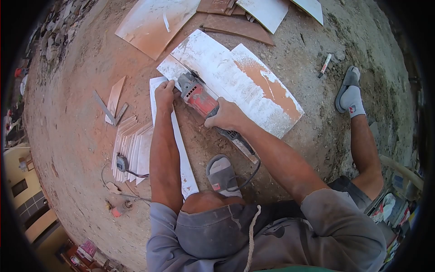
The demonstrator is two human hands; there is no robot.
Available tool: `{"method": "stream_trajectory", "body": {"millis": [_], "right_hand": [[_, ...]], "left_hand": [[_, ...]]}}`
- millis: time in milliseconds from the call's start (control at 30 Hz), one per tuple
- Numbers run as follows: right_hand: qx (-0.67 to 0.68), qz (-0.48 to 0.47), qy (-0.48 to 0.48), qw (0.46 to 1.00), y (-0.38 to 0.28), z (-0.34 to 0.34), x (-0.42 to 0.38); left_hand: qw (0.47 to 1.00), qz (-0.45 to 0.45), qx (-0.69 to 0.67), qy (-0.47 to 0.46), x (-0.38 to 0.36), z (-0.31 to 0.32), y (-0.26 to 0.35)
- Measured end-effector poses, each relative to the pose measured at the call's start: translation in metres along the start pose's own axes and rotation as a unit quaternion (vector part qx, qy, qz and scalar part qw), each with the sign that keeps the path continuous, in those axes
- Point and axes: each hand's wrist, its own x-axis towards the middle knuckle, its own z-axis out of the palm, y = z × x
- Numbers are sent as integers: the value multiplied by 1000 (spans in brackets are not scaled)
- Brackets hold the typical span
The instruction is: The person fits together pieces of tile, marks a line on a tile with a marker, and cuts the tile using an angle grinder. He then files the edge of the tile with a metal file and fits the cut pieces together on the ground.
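Observation:
A red and grey angle grinder lies across the near edge of a white-coated tile, its thin disc standing edge-on over a dark straight line in the surface. My right hand is wrapped around the rear of the grinder's body. At the tool's head, my left hand is closed at its side, where the side handle is mostly hidden by the fingers. Bare brown clay shows through the coating on the right part of the tile. A long narrow white strip lies under my left forearm.
Left are stacked tile pieces with a tape measure on them, and a metal square. More tiles lie at the back. A marker sits right. The grinder's cord loops near my sandalled foot.

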Motion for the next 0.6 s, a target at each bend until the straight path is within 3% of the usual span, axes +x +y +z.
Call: {"method": "stream_trajectory", "body": {"millis": [600], "right_hand": [[-10,-1,-4,1000,3,-1,-6]], "left_hand": [[1000,-15,-21,-6,-8,4,6]]}}
